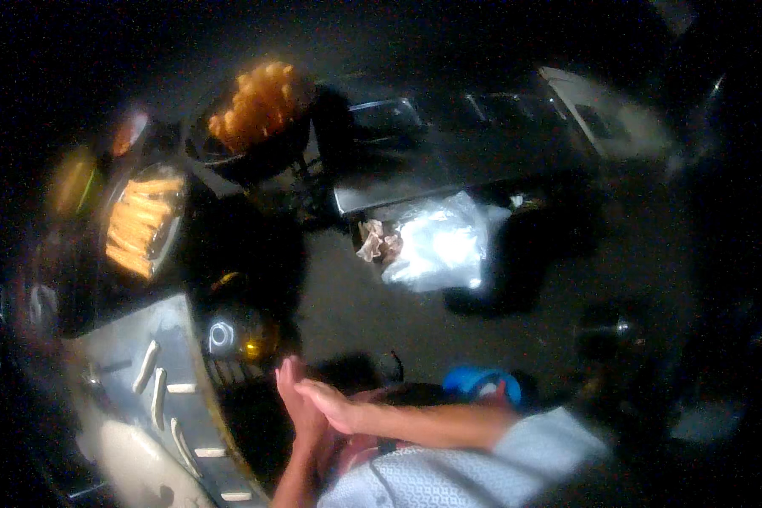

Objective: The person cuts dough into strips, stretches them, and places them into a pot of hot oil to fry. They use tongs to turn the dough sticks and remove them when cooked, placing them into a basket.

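Observation:
My left hand (295,392) and my right hand (330,404) are pressed together in front of my body, palm against palm. Anything between the palms is hidden, and no object shows in either hand. To their left is a metal-topped work surface (117,346). Several pale dough strips (159,399) lie on it, some along its right edge. A large smooth slab of dough (143,460) rests on the near part of that surface.
Fried dough sticks (138,222) lie on a tray at the left; more golden fried sticks (254,108) stand in a dark round container behind. A clear plastic bag (441,244) sits ahead, below a metal counter edge (381,197). Something blue and rounded (482,383) is beside my right arm.

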